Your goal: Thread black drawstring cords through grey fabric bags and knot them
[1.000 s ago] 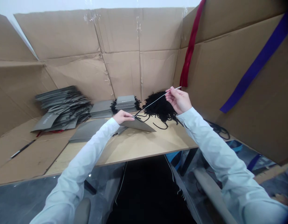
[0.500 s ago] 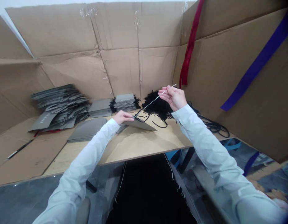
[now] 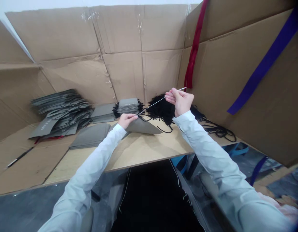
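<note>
From the head camera, the work in hand sits just in front of a heap of black cord [image 3: 161, 111] on a pale wooden tabletop [image 3: 129, 151]. A thin white rod [image 3: 158, 101] spans the two hands, its lower tip at the top edge of a grey paper bag [image 3: 141, 126], where a black cord loop [image 3: 145, 118] meets it (too small to tell how they join). That contact calls for a steady hold on both rod and bag. The right hand [image 3: 180, 102] is just above the heap, thumb and forefinger pinched narrow on the rod near its upper end, the other fingers loosely curled. The left hand [image 3: 126, 120] is left of the heap, its fingers close together on the bag's upper edge; whether they grip or only press, I cannot tell. The bag is matte, thin and flat, and the cord is soft and tangled. Left of the heap are a neat bag stack with black cords [image 3: 128, 107], flat bags [image 3: 89, 135] and a larger slumped bag pile [image 3: 62, 111]. Right of it, a looser cord coil [image 3: 218, 130] lies against a corrugated cardboard wall [image 3: 223, 64].
</note>
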A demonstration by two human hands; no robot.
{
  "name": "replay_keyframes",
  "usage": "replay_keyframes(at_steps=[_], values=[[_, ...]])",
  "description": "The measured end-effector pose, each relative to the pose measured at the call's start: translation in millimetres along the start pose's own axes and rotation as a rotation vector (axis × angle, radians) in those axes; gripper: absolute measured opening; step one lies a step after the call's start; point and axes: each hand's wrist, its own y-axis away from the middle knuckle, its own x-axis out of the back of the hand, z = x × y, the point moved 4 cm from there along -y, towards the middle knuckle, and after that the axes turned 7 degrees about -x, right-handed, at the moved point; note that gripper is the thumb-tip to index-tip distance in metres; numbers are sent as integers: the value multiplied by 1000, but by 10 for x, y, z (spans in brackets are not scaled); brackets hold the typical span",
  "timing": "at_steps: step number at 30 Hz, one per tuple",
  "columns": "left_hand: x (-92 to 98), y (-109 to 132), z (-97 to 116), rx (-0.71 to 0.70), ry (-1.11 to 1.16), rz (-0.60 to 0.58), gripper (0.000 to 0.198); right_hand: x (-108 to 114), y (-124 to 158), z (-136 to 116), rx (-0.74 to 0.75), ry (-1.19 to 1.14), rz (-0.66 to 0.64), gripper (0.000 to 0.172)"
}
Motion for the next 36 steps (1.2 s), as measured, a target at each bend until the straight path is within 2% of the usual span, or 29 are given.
replay_keyframes(at_steps=[3, 6, 12, 16, 23, 28, 31, 33, 36], values=[[14, -7, 61, -30, -78, 38, 41, 51, -83, 59, 21, -20, 83, 27], [-1, -14, 122, -30, -81, -54, 40, 80, -144, 86, 59, -5, 111, 29], [26, -13, 86, -15, -38, -156, 36, 43, -148, 21, 117, 31, -39, 32], [-22, 10, 38, 16, 14, -255, 34, 12, -110, -37, 157, 72, -132, 32], [-47, 17, 98, -63, -24, -174, 33, -2, -39, -117, 242, 163, -65, 30], [-35, 48, 127, -93, -28, -126, 32, -152, -2, -125, 152, 160, -181, 29], [-60, 22, 287, -124, -5, -102, 32, -292, 86, -22, 46, 161, -272, 30], [-112, -17, 430, -148, 11, -134, 32, -354, 155, 48, 10, 149, -279, 31], [-182, -69, 547, -77, 65, -191, 34, -383, 225, 90, -6, 133, -263, 33]])
